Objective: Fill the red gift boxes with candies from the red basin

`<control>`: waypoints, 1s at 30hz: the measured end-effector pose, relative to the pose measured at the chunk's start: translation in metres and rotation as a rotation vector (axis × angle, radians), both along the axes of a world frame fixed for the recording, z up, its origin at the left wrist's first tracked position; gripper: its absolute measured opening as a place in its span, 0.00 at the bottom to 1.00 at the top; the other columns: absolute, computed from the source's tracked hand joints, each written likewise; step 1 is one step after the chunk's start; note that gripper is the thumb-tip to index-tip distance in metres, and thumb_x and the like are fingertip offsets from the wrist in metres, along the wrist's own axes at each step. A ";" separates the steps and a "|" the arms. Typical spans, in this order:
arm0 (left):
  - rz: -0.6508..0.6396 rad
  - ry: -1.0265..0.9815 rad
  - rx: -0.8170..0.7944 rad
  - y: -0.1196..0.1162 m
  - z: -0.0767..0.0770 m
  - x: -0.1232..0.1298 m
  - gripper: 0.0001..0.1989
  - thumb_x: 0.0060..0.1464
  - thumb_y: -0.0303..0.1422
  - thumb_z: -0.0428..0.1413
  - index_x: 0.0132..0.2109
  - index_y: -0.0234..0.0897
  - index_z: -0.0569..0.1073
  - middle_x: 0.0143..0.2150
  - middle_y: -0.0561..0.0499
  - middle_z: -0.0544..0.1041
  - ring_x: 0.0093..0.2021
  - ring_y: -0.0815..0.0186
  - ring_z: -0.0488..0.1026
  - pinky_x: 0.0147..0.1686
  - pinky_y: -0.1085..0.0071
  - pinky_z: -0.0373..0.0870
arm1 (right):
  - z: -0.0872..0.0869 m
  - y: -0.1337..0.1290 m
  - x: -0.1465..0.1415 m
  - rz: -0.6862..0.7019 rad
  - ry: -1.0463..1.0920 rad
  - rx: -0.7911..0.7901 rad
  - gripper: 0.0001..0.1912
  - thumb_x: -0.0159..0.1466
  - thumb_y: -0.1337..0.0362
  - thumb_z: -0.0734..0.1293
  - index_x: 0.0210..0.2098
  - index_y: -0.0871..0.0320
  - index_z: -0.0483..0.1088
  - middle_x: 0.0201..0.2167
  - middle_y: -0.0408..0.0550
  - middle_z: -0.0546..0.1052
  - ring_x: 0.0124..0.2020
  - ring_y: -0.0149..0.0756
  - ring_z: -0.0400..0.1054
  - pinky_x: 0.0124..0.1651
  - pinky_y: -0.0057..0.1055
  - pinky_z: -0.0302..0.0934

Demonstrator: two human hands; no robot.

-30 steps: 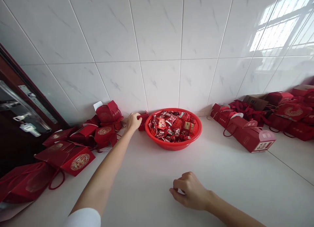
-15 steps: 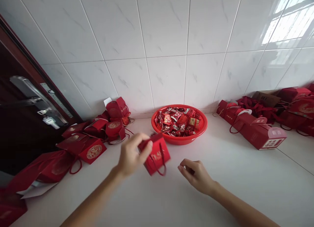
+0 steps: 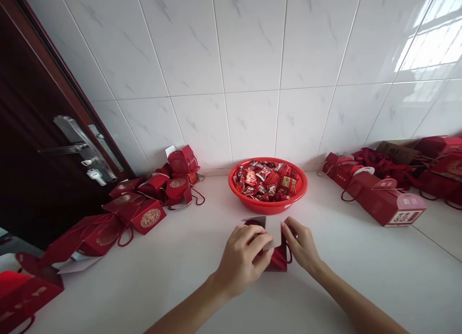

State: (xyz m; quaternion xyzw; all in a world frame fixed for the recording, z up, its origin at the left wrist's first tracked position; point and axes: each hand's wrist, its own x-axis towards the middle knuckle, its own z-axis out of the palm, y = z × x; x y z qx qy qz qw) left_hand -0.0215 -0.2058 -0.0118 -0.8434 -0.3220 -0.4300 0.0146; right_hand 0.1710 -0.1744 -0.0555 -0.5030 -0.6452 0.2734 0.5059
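A small red box (image 3: 277,260) with a dark red cord handle rests on the white countertop, its pale-lined flap raised. My left hand (image 3: 245,257) is at the box's left side, fingers curled on the flap and covering much of the box. At the flap's right edge, my right hand (image 3: 301,242) pinches with thumb and forefinger. Just behind the box stands a red plastic basket (image 3: 267,208) full of wrapped candies (image 3: 265,177). The inside of the box is mostly hidden.
Several red gift boxes (image 3: 149,217) are grouped at the left, near a dark door (image 3: 32,108) with a metal handle. More red boxes (image 3: 382,199) line the right side. A tiled wall (image 3: 252,117) rises behind the basket.
The red box has moved right and down onto the counter, and its flap is now raised. My right hand has come to it. The view has shifted slightly left.
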 end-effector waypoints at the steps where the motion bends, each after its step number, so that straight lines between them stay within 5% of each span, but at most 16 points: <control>1: -0.017 0.018 -0.021 -0.001 -0.001 0.003 0.04 0.61 0.28 0.56 0.43 0.40 0.74 0.39 0.50 0.78 0.39 0.64 0.74 0.43 0.66 0.69 | 0.002 -0.001 0.001 0.032 0.041 0.003 0.29 0.67 0.38 0.57 0.22 0.54 0.53 0.18 0.38 0.58 0.21 0.29 0.50 0.24 0.28 0.49; 8: -0.156 0.271 -0.194 0.002 -0.009 0.013 0.11 0.57 0.39 0.63 0.46 0.43 0.78 0.47 0.50 0.80 0.48 0.58 0.74 0.50 0.60 0.67 | 0.014 0.001 0.015 0.338 0.090 -0.115 0.29 0.65 0.38 0.61 0.22 0.56 0.62 0.19 0.40 0.63 0.21 0.29 0.56 0.25 0.28 0.53; 16: -0.099 0.408 -0.224 0.017 0.005 0.003 0.12 0.62 0.43 0.57 0.45 0.44 0.80 0.38 0.49 0.76 0.43 0.59 0.71 0.50 0.60 0.67 | 0.012 0.002 0.013 0.309 0.016 -0.057 0.29 0.58 0.38 0.68 0.22 0.55 0.58 0.19 0.38 0.60 0.22 0.28 0.53 0.26 0.28 0.51; 21: -0.167 0.365 -0.248 0.020 -0.001 0.003 0.10 0.64 0.40 0.57 0.46 0.45 0.80 0.43 0.49 0.78 0.46 0.60 0.71 0.54 0.58 0.63 | 0.012 -0.001 0.014 0.342 -0.112 0.019 0.28 0.57 0.40 0.69 0.22 0.55 0.56 0.19 0.38 0.61 0.22 0.28 0.54 0.26 0.27 0.51; 30: -0.143 0.222 -0.183 0.019 -0.008 0.000 0.12 0.64 0.37 0.55 0.51 0.41 0.78 0.44 0.47 0.79 0.45 0.59 0.71 0.49 0.59 0.65 | 0.011 -0.006 0.007 0.299 -0.216 0.076 0.15 0.64 0.59 0.60 0.22 0.54 0.54 0.19 0.41 0.64 0.21 0.30 0.56 0.26 0.27 0.52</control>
